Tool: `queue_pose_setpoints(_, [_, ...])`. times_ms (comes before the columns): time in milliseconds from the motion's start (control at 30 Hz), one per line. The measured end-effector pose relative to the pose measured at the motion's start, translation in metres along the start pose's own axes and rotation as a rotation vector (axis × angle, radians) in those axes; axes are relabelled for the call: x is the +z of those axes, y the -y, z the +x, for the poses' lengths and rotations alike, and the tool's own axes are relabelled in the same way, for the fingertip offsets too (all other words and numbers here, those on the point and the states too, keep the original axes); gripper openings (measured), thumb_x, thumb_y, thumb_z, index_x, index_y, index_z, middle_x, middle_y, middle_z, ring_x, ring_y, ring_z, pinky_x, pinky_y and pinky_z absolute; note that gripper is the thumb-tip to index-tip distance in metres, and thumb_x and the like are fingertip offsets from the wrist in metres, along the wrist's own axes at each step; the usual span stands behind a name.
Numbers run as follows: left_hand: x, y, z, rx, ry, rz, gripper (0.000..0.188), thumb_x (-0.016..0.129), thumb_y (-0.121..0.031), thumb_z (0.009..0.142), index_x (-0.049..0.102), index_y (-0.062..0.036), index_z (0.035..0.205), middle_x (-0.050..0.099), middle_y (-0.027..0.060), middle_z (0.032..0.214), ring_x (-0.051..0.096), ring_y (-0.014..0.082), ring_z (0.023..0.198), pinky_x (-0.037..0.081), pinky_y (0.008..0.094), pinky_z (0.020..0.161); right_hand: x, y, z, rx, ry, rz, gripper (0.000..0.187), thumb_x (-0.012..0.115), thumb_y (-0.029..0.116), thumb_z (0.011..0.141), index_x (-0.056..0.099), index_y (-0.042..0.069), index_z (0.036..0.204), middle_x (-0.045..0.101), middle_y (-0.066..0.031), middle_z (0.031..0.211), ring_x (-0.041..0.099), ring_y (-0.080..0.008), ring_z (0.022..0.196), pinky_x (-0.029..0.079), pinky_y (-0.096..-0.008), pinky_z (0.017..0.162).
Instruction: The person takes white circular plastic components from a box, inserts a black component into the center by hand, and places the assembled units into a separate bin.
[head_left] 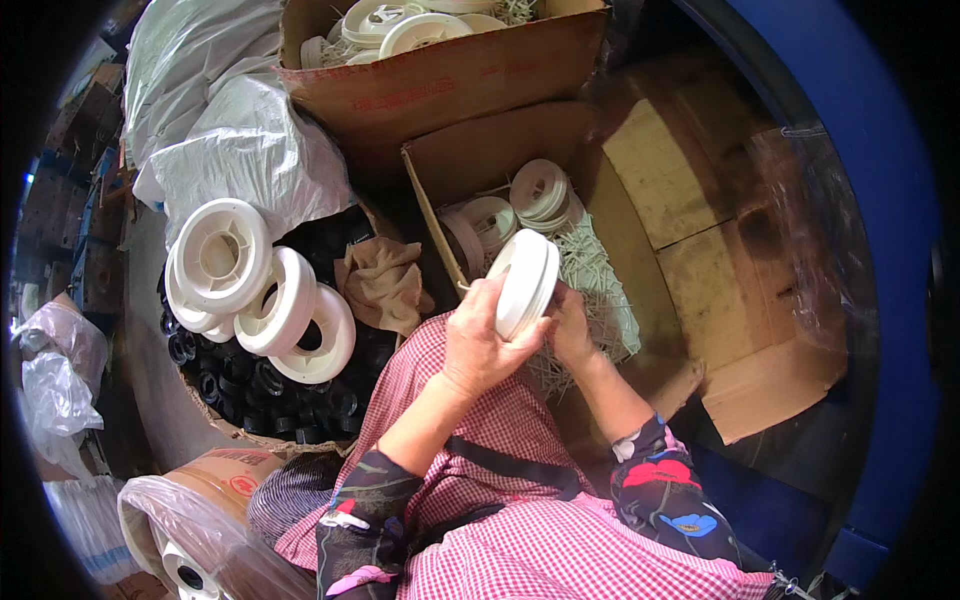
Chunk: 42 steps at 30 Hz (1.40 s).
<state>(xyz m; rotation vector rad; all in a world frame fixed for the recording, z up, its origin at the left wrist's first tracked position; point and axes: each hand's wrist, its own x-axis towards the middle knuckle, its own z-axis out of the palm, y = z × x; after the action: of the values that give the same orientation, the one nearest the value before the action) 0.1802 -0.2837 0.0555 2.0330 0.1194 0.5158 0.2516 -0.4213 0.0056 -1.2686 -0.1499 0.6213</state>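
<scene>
Between my two hands, above my lap, a white round plastic spool-like part (523,285) is held tilted on edge. My left hand (482,340) grips its near left side, thumb along the lower rim. My right hand (570,328) closes on its right side, the fingertips partly hidden behind it. Just beyond, an open cardboard box (432,215) holds more white round parts (540,192) and many thin white plastic sticks (590,270). To the left, several larger white rings (225,255) lie stacked on a heap of small black rings (250,400).
A crumpled tan cloth (383,283) lies on the black heap. Behind stands another cardboard box (440,90) with white parts. White plastic sacks (240,150) sit at the far left. Flattened cardboard (730,290) and a blue curved frame (880,250) are on the right. A plastic-lined carton (210,530) stands near left.
</scene>
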Motion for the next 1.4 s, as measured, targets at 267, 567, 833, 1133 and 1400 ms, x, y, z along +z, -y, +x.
queue_pose_setpoints(267, [-0.135,-0.052,0.049,-0.07,0.543,-0.2,0.052,0.08,-0.027,0.064,0.064,0.004,0.102,0.065,0.0092,0.086,0.064,0.0142,0.078,0.052,0.028,0.07,0.045,0.084,-0.019,0.135,0.536,-0.14,0.013,0.056,0.01,0.088,0.062,-0.001,0.092,0.057,0.0007,0.075,0.049,-0.0048,0.065,0.041,-0.0211,0.057])
queue_pose_setpoints(567, [-0.19,-0.031,-0.013,-0.042,0.243,0.518,0.072,0.083,-0.023,0.052,0.058,-0.0056,0.118,0.058,0.0112,0.101,0.056,0.0261,0.095,0.042,0.0418,0.086,-0.063,-0.037,0.044,0.478,-0.071,-1.452,0.038,0.063,0.033,0.086,0.06,-0.001,0.102,0.066,-0.0182,0.093,0.064,-0.0305,0.087,0.048,-0.0422,0.078])
queue_pose_setpoints(833, [-0.131,0.004,-0.083,-0.15,0.301,0.833,0.072,0.065,-0.001,0.058,0.047,-0.0087,0.127,0.054,0.0099,0.113,0.051,0.0277,0.109,0.03,0.0428,0.098,-0.031,-0.168,0.195,0.316,0.002,-1.303,0.064,0.059,0.035,0.086,0.037,0.003,0.137,0.053,-0.0249,0.125,0.054,-0.0396,0.113,0.043,-0.0476,0.096])
queue_pose_setpoints(1133, [-0.137,0.008,-0.12,-0.267,0.254,0.881,0.066,0.065,-0.003,0.061,0.049,-0.0102,0.125,0.055,0.0122,0.113,0.051,0.0296,0.107,0.031,0.043,0.093,-0.043,-0.115,0.181,0.328,-0.357,-1.289,0.042,0.056,0.027,0.082,0.059,-0.002,0.113,0.061,-0.0256,0.111,0.06,-0.0413,0.101,0.047,-0.0478,0.086])
queue_pose_setpoints(1400, [-0.13,0.008,-0.107,-0.254,0.159,0.768,0.05,0.071,-0.009,0.071,0.054,-0.0066,0.118,0.055,0.0134,0.106,0.052,0.0304,0.102,0.035,0.0415,0.09,-0.116,-0.094,0.121,0.031,-0.343,-0.924,0.033,0.047,0.017,0.083,0.058,-0.007,0.103,0.064,-0.0245,0.096,0.061,-0.0386,0.089,0.046,-0.0451,0.08])
